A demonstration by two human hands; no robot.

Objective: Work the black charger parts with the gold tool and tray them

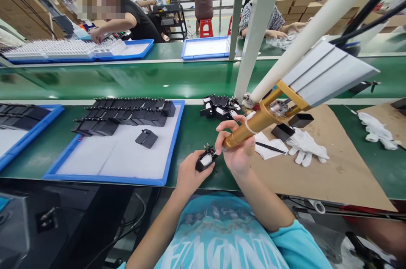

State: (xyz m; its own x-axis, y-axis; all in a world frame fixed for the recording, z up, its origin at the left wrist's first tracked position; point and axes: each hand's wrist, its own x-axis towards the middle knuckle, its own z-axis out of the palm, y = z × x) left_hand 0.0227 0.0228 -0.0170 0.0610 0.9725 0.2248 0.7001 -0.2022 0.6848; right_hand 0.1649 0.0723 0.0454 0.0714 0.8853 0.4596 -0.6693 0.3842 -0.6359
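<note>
My left hand [190,172] is closed around a small black plastic housing [202,164] with a white part and thin wires showing in its open side. My right hand [238,160] grips a gold-coloured power screwdriver [258,122], held at a slant. Its narrow lower end comes close to the housing; whether they touch is hidden by my fingers. Just beyond my hands lies a pile of black parts [218,108] with white pieces and wires. To the left, a blue-rimmed tray [111,179] bears rows of black housings [127,112] and one separate black housing [146,138].
On brown cardboard [333,176] at right lie white gloves [307,146], black tweezers [271,147] and two black boxes [283,132]. A white pole [304,32] slants above the bench beside a metal upright [250,36]. Several people work beyond the green divider [133,80].
</note>
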